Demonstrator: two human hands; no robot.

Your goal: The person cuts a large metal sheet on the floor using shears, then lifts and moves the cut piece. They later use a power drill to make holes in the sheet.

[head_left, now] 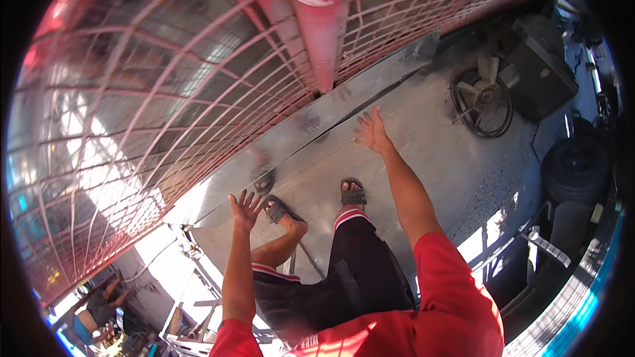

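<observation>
My left hand (245, 210) is held out with its fingers spread and nothing in it. Farther forward and to the right, my right hand (372, 131) is also open and holds nothing. A long shiny metal sheet (291, 133) lies along the foot of a red wire-mesh fence (198, 92) and mirrors a foot and a hand. Both hands are near its close edge; whether either touches it I cannot tell. My sandalled feet (353, 193) stand on the grey floor (423, 139) between my arms.
A red post (317, 33) rises in the fence. At the far right are a round black ring with a bladed hub (481, 98), a dark box (541, 69) and a tire (577, 168). Metal frames (546, 248) stand at the right. Another person (99, 314) is at lower left.
</observation>
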